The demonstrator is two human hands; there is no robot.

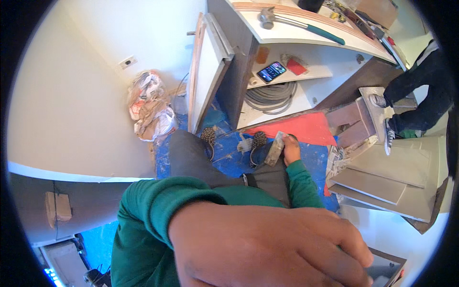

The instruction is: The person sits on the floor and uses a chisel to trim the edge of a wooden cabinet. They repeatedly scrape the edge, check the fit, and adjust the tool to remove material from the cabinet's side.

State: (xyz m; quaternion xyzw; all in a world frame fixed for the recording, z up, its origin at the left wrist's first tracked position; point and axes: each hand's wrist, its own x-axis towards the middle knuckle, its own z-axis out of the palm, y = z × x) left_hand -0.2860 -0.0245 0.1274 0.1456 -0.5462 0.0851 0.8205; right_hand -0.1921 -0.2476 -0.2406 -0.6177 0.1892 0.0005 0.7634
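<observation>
My left hand (267, 244) is very close to the head view, reaching across the lower middle with its back up. Its fingers are bent and pressed together, and the palm side is hidden, so whatever it may hold does not show. Farther off, my right hand (291, 150) is closed on one side of a worn, rectangular grey-tan block (274, 152). The block is tilted, just above my right thigh. Green sleeves cover both forearms.
Ahead stands an open cabinet (234, 52) with a hammer (306, 27) on top. A phone (271, 71) and coiled grey hose (271, 98) lie inside. Flat panels (377, 184) are at right, plastic bags (153, 107) at left. Another person's legs (411, 95) stand far right.
</observation>
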